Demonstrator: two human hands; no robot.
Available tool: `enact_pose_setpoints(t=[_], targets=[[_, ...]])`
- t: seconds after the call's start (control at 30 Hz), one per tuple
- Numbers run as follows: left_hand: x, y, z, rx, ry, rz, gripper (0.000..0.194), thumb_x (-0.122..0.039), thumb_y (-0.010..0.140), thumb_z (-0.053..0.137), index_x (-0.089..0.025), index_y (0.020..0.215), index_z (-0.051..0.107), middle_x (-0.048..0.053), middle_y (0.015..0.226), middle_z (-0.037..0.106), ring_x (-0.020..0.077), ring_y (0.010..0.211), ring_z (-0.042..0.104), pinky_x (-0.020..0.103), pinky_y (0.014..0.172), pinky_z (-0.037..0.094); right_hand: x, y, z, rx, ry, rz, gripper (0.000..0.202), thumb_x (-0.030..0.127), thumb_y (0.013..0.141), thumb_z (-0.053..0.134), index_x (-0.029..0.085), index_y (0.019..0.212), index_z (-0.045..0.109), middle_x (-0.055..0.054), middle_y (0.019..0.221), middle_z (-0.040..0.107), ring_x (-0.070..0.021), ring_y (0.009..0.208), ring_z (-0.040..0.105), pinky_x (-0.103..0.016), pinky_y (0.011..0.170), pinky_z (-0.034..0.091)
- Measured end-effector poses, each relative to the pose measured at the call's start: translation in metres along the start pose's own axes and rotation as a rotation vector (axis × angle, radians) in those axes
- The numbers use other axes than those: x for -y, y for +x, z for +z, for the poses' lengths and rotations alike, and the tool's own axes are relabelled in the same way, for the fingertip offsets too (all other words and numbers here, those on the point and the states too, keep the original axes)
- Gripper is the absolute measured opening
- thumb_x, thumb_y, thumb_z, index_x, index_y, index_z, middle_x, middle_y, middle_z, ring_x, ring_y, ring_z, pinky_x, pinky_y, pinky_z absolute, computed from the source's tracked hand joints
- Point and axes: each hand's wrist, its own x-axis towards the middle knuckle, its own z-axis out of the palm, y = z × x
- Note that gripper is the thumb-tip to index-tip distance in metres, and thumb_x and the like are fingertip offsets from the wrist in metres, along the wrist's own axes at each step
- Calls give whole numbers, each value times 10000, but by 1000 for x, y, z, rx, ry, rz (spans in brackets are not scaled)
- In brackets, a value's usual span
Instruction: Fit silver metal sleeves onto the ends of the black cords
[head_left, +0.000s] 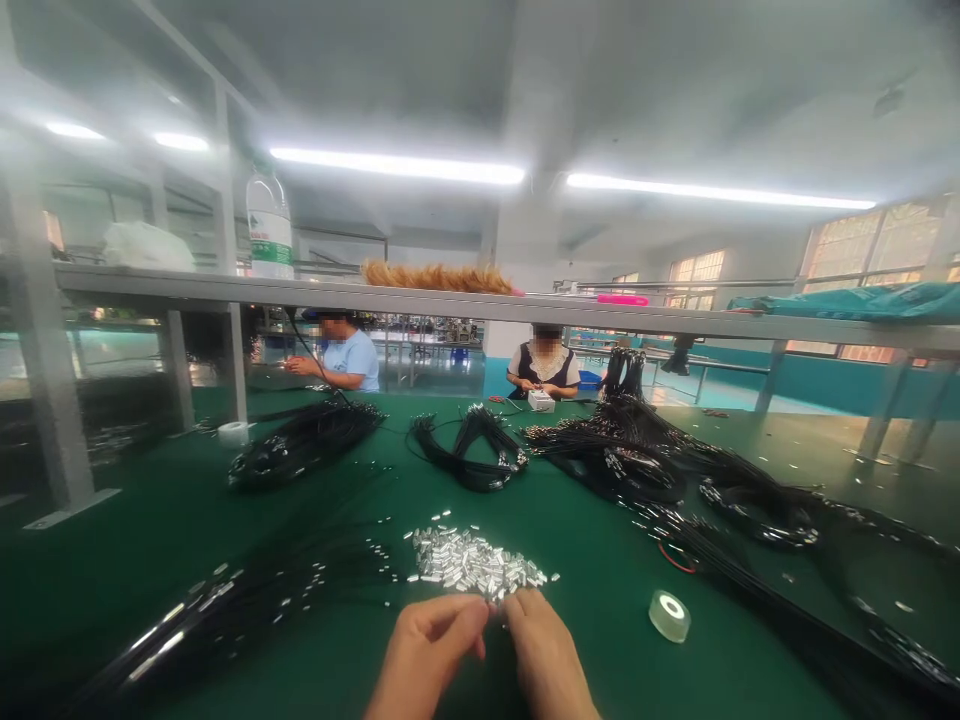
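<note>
A heap of small shiny silver metal pieces (480, 562) lies on the green tabletop (330, 640). Just at its near edge, my left hand (435, 645) is closed, thumb and fingertips pinched together. Close beside it on the right, my right hand (546, 648) has its fingers bent down and together against the edge of the heap. The fingertips of both hands almost meet; whatever they pinch is too small or hidden to make out. Left of the hands lies a fanned bundle of black cables (202, 620) with silver ends.
Further black cable bundles lie at the back left (307, 440), centre (472, 450) and right (645, 470). A roll of clear tape (669, 616) rests right of my hands. An overhead shelf (450, 295) bears a bottle (270, 225). Two people (352, 355) (544, 365) sit beyond.
</note>
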Motion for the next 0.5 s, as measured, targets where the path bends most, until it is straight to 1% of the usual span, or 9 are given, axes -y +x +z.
enact_pose_setpoints(t=[0.07,0.13,0.2,0.23,0.27,0.3,0.37,0.43,0.5], targets=[[-2,-2,0,-16,76,15,454,-528,768,540,-133,552,599,-44,499,425,76,454,323,211,456,211,-2,-1,-11,15,140,-12,321,80,860,325,148,905,636,-73,853,622,-173,804,582,-267,747,455],[-3,-5,2,-40,122,25,359,-450,776,526,-141,653,664,-21,551,532,112,541,441,206,531,308,-2,-3,-25,29,433,-12,276,259,903,358,154,936,611,-39,798,613,-132,719,582,-215,680,474],[-4,-7,5,-66,126,15,336,-430,765,524,-144,798,697,-5,570,589,147,604,522,219,598,368,1,-7,-37,13,801,19,291,409,854,484,151,891,615,-21,737,595,-115,668,567,-201,650,468],[-4,-7,7,-76,127,5,353,-432,756,526,-138,848,699,-2,567,594,155,602,539,224,601,382,3,-9,-41,-2,959,39,315,456,803,564,151,855,623,-15,715,587,-110,656,559,-200,650,462],[-4,-8,8,-85,139,-3,371,-436,746,528,-129,866,700,1,562,591,155,585,543,227,590,387,5,-10,-44,-16,1065,58,337,479,748,634,150,820,632,-10,688,580,-105,639,551,-198,640,454],[-5,-8,9,-94,160,-7,385,-443,739,530,-121,859,704,4,560,584,153,568,538,226,576,386,7,-11,-47,-25,1106,73,352,487,709,678,148,794,639,-7,665,576,-100,622,544,-195,626,447],[-5,-8,10,-106,205,-10,392,-453,733,524,-117,807,711,10,561,571,147,553,519,223,558,379,11,-12,-49,-34,1110,91,364,492,674,711,141,751,650,-6,634,570,-96,591,532,-193,598,435],[-6,-7,10,-113,243,-10,380,-452,737,514,-129,762,713,12,560,565,143,552,502,220,552,376,13,-12,-51,-41,1076,90,374,504,666,712,140,732,657,-8,624,569,-98,583,529,-193,584,429],[-6,-7,10,-116,268,-8,365,-440,742,509,-140,758,717,11,564,566,140,550,493,217,547,375,15,-13,-52,-48,1044,79,384,517,669,702,139,727,661,-12,633,577,-99,584,533,-193,584,432]])
